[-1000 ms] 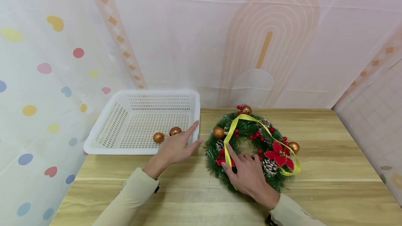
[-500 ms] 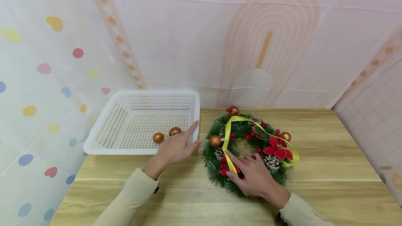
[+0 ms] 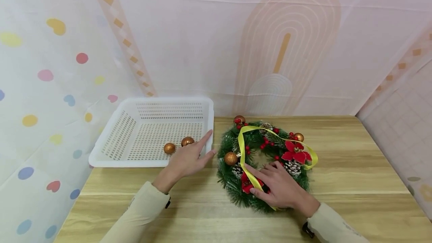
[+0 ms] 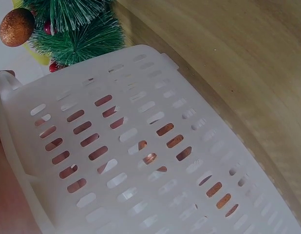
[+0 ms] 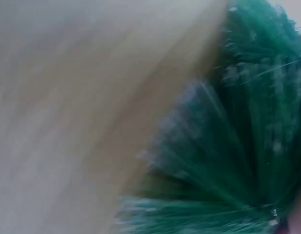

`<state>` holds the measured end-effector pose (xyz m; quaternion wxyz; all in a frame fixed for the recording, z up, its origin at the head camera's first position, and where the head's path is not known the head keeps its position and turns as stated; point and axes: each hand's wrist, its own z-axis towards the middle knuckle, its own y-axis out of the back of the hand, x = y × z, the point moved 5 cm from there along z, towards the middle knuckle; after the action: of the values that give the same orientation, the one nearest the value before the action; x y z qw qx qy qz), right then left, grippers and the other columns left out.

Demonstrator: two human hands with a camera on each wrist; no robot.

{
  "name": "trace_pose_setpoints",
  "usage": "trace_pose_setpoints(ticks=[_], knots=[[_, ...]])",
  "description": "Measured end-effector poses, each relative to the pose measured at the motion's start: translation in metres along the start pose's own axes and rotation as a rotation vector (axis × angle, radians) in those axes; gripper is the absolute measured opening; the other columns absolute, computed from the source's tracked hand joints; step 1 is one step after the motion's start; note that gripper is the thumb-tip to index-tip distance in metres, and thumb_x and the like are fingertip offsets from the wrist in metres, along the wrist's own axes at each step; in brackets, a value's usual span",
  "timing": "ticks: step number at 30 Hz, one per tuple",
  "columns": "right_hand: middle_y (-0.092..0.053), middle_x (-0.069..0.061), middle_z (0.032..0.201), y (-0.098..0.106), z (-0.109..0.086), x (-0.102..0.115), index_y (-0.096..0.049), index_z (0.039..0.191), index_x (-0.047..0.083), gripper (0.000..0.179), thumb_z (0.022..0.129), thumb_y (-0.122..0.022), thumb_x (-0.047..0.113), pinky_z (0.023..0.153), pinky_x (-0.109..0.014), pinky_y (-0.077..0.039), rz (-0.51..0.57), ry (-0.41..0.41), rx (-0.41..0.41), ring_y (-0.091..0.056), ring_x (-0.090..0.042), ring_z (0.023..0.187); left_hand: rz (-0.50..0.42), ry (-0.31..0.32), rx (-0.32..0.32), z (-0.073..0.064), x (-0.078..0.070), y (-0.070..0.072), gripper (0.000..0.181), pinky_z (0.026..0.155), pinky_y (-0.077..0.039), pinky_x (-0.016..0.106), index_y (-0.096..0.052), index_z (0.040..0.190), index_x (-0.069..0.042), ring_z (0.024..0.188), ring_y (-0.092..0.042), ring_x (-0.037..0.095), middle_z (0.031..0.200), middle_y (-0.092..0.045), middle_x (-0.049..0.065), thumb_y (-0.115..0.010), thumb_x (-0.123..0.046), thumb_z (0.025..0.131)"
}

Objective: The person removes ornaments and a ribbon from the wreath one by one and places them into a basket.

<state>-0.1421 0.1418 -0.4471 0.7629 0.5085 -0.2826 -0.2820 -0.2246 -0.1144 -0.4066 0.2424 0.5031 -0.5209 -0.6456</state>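
Note:
A green wreath (image 3: 233, 190) lies on the table, dressed with red flowers, berries, pinecones and copper baubles. A yellow ribbon (image 3: 242, 147) loops across its top. My right hand (image 3: 281, 186) grips the wreath's near side, index finger and thumb at the ribbon, other fingers bent into the central hole. At the near right corner of a white plastic basket (image 3: 98, 153), my left hand (image 3: 189, 160) holds the rim. Fingers show through slots of the basket wall (image 4: 141, 122) in the left wrist view. The right wrist view is blurred, showing mostly green bristles (image 5: 228, 146).
Two copper baubles (image 3: 169, 148) lie in the basket, one partly behind my left hand. Patterned cloth (image 3: 189, 48) hangs behind the wooden table (image 3: 364, 175), close to the far sides of basket and wreath.
The wreath has turned counterclockwise, its top bauble going left and its left bauble coming nearer. My right hand has moved right and slightly nearer with it. My left hand stays put.

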Motion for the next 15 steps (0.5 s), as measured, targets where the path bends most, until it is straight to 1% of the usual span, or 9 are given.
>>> trace_pose_setpoints(ticks=[5, 6, 7, 9, 10, 11, 13, 14, 15], knots=[[-0.068, 0.002, 0.105, 0.005, 0.000, 0.003, -0.041, 0.152, 0.021, 0.068, 0.096, -0.054, 0.057, 0.095, -0.050, -0.040, -0.058, -0.100, -0.010, -0.059, -0.021, 0.101, 0.004, 0.009, 0.000, 0.000, 0.002, 0.000, 0.074, 0.039, -0.038, 0.030, -0.013, 0.160, -0.032, 0.045, -0.045, 0.015, 0.066, -0.053, 0.001, -0.034, -0.067, 0.098], [-0.068, 0.000, 0.108, 0.006, 0.000, 0.004, -0.042, 0.152, 0.020, 0.068, 0.096, -0.053, 0.057, 0.097, -0.052, -0.039, -0.065, -0.121, -0.008, -0.059, -0.023, 0.103, 0.004, 0.007, -0.001, 0.001, 0.002, 0.000, 0.074, 0.039, -0.039, 0.031, -0.013, 0.160, -0.032, 0.046, -0.047, 0.017, 0.068, -0.055, 0.003, -0.033, -0.068, 0.098], [-0.068, -0.002, 0.111, 0.006, -0.001, 0.004, -0.041, 0.152, 0.018, 0.069, 0.096, -0.051, 0.058, 0.098, -0.053, -0.039, -0.069, -0.141, -0.005, -0.060, -0.025, 0.105, 0.008, 0.004, -0.008, 0.001, 0.002, 0.000, 0.074, 0.042, -0.042, 0.032, -0.014, 0.160, -0.031, 0.052, -0.054, 0.019, 0.076, -0.062, 0.005, -0.033, -0.067, 0.098], [-0.069, -0.004, 0.113, 0.006, -0.001, 0.003, -0.040, 0.153, 0.017, 0.070, 0.097, -0.051, 0.058, 0.100, -0.054, -0.039, -0.065, -0.171, -0.001, -0.061, -0.027, 0.107, 0.025, -0.007, -0.031, 0.001, 0.002, 0.001, 0.073, 0.053, -0.053, 0.038, -0.017, 0.160, -0.029, 0.072, -0.066, 0.026, 0.100, -0.069, 0.013, -0.035, -0.065, 0.099], [-0.069, -0.005, 0.114, 0.006, -0.001, 0.003, -0.038, 0.154, 0.015, 0.071, 0.097, -0.050, 0.057, 0.101, -0.054, -0.039, -0.061, -0.180, 0.001, -0.062, -0.027, 0.107, 0.032, -0.015, -0.047, 0.001, 0.001, 0.001, 0.072, 0.063, -0.056, 0.042, -0.019, 0.159, -0.028, 0.087, -0.069, 0.031, 0.114, -0.068, 0.016, -0.036, -0.064, 0.100], [-0.070, -0.006, 0.114, 0.005, -0.001, 0.002, -0.036, 0.154, 0.014, 0.072, 0.097, -0.051, 0.056, 0.102, -0.054, -0.039, -0.055, -0.186, 0.003, -0.063, -0.027, 0.107, 0.040, -0.029, -0.071, 0.000, 0.000, 0.002, 0.071, 0.074, -0.057, 0.047, -0.022, 0.159, -0.025, 0.101, -0.067, 0.034, 0.126, -0.064, 0.018, -0.039, -0.061, 0.100], [-0.072, -0.006, 0.110, 0.004, -0.002, 0.000, -0.033, 0.155, 0.013, 0.074, 0.097, -0.051, 0.055, 0.102, -0.053, -0.039, -0.040, -0.193, 0.004, -0.065, -0.026, 0.105, 0.064, -0.070, -0.146, 0.000, -0.003, 0.004, 0.066, 0.094, -0.051, 0.053, -0.034, 0.155, -0.019, 0.124, -0.056, 0.038, 0.144, -0.052, 0.018, -0.046, -0.054, 0.100], [-0.072, -0.005, 0.107, 0.004, -0.002, -0.001, -0.033, 0.155, 0.012, 0.075, 0.097, -0.052, 0.055, 0.102, -0.053, -0.039, -0.032, -0.195, 0.004, -0.066, -0.024, 0.103, 0.065, -0.102, -0.192, -0.001, -0.005, 0.004, 0.063, 0.100, -0.046, 0.055, -0.040, 0.152, -0.015, 0.127, -0.053, 0.039, 0.143, -0.052, 0.020, -0.050, -0.049, 0.100], [-0.073, -0.004, 0.105, 0.003, -0.002, -0.002, -0.032, 0.156, 0.011, 0.076, 0.097, -0.052, 0.055, 0.101, -0.053, -0.039, -0.025, -0.197, 0.005, -0.066, -0.023, 0.102, 0.061, -0.139, -0.240, -0.002, -0.009, 0.005, 0.060, 0.103, -0.044, 0.056, -0.046, 0.148, -0.012, 0.128, -0.052, 0.039, 0.142, -0.053, 0.020, -0.055, -0.044, 0.099]])
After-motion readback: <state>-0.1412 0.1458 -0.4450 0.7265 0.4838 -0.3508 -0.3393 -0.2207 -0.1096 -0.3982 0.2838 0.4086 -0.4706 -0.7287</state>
